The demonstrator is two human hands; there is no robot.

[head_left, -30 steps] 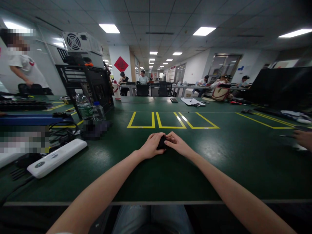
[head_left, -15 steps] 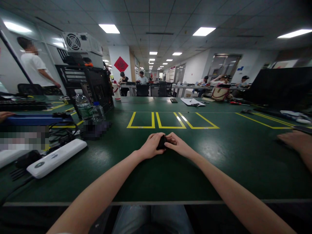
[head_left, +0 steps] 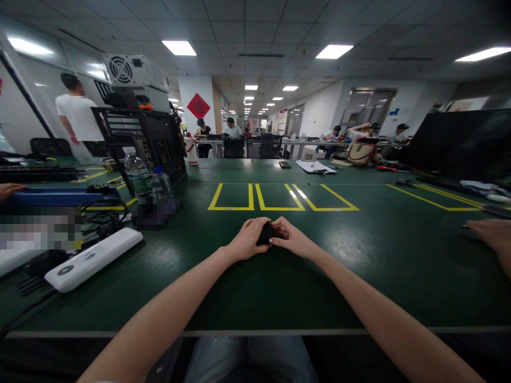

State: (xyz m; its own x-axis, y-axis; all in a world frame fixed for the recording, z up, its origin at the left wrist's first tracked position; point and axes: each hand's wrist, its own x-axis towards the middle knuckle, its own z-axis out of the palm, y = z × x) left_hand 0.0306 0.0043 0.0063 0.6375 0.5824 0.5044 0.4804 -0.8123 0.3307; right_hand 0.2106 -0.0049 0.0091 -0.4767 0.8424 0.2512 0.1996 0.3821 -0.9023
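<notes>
My left hand (head_left: 247, 239) and my right hand (head_left: 291, 238) meet at the middle of the green table (head_left: 359, 266), just below the yellow tape outlines (head_left: 279, 198). Both hands are curled round a small black object (head_left: 265, 233) held between them; most of it is hidden by my fingers and I cannot name it. The fingertips of my right hand pinch its right side. Both forearms rest on the table.
A white power strip (head_left: 93, 259) and cables lie at the left, with two water bottles (head_left: 139, 178) and an open computer case (head_left: 139, 133) behind. Another person's hand (head_left: 491, 234) rests at the right edge. A phone (head_left: 285, 164) and papers (head_left: 315, 166) lie far back.
My hands stay in place, with slight finger movement on the black object. The standing person at the left has walked right. The other person's hand at the right has shifted slightly.
</notes>
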